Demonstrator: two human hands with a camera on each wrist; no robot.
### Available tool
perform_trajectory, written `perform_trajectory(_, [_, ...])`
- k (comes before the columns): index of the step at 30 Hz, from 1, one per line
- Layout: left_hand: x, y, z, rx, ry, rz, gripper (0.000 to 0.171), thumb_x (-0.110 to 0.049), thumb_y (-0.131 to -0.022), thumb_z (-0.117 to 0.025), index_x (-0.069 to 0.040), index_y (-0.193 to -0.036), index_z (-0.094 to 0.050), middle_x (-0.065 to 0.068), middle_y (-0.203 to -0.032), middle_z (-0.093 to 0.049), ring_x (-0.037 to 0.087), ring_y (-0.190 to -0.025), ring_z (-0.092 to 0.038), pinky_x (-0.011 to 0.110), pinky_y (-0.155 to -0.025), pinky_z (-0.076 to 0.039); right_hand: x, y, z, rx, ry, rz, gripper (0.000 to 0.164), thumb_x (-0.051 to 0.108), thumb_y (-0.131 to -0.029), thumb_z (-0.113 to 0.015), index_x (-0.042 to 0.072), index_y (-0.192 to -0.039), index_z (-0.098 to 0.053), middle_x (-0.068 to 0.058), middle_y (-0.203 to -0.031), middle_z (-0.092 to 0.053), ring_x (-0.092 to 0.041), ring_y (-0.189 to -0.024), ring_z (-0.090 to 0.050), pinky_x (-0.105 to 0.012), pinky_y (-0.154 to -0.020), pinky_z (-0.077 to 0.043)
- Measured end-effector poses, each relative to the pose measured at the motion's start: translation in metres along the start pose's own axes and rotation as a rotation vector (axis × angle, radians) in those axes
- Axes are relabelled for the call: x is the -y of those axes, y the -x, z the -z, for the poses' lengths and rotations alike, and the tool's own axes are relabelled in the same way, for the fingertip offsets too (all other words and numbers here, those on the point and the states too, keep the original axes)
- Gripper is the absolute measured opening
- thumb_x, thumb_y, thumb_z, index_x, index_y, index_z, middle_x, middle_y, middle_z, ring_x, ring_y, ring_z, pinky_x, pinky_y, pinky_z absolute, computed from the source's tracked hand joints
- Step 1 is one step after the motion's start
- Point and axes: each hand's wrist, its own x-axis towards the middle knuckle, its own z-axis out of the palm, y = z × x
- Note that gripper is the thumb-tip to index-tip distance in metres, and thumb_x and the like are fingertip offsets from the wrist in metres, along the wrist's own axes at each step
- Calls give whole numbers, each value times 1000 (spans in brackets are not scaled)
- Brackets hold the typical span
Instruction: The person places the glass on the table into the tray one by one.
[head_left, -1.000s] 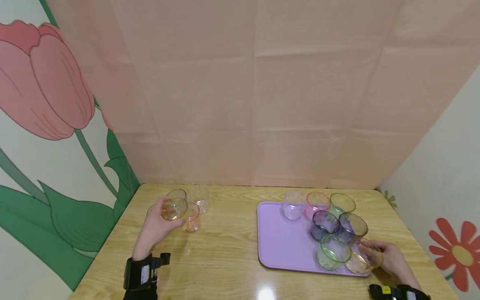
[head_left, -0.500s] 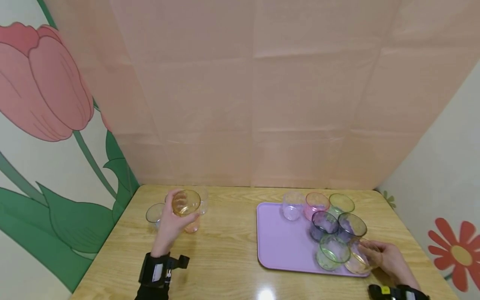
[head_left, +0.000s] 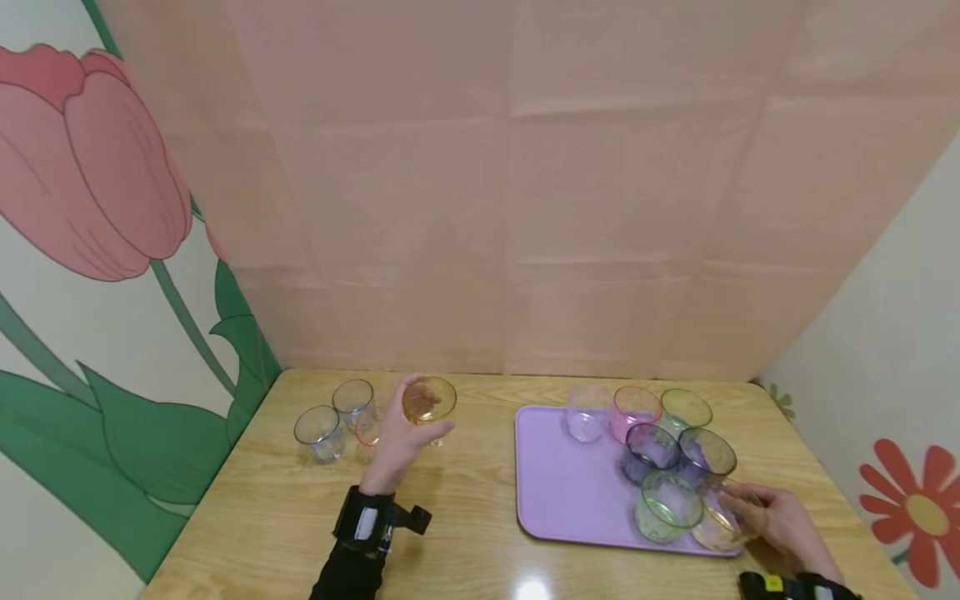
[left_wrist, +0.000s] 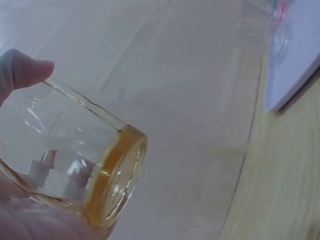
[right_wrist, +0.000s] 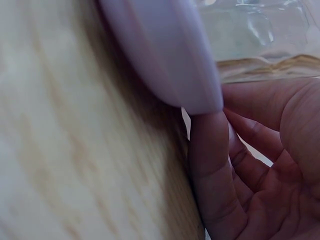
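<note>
A pale wooden table (head_left: 465, 517) spreads before you; on it lies a lilac rectangular tray (head_left: 562, 492), tinted glasses (head_left: 667, 504) crowding its right side; your left hand (head_left: 400, 433) grips a round amber-tinted glass (head_left: 430, 402) – raised left of the tray; your right hand (head_left: 782, 518) touches the tray's corner (right_wrist: 192, 75) beside a pale-yellow glass (head_left: 712, 530) – whether its fingers (right_wrist: 215, 180) grip that glass, I cannot tell.

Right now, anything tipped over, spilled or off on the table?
Nothing looks tipped over, spilled or cracked; fine chips would be too small to see. Mildly odd: the round, see-through, mostly tinted tumblers crowd the right side of the lilac rectangular tray, leaving most of its left bare, so the load looks lopsided.
</note>
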Motion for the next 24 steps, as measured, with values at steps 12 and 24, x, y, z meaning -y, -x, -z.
perform_trajectory(12, [21,-13,-48,71,52,45,70,-6,-75,-83,-5,-130,-39,21,-130,-53,36,-117,-55,40,-93,-50,0,0,1,19,-20,-4,75,62,-81,-69,-1,-121,-67,-25,-124,-63,-28,-104,-58,-34,-78,-48])
perform_trajectory(24, [43,-19,-108,179,-70,57,79,-22,-65,-93,-9,-126,-44,6,-111,-59,29,-107,-58,33,-85,-50,-1,0,0,28,-50,-5,72,59,-82,-70,-2,-121,-66,-17,-116,-69,-10,-91,-57,-24,-69,-48])
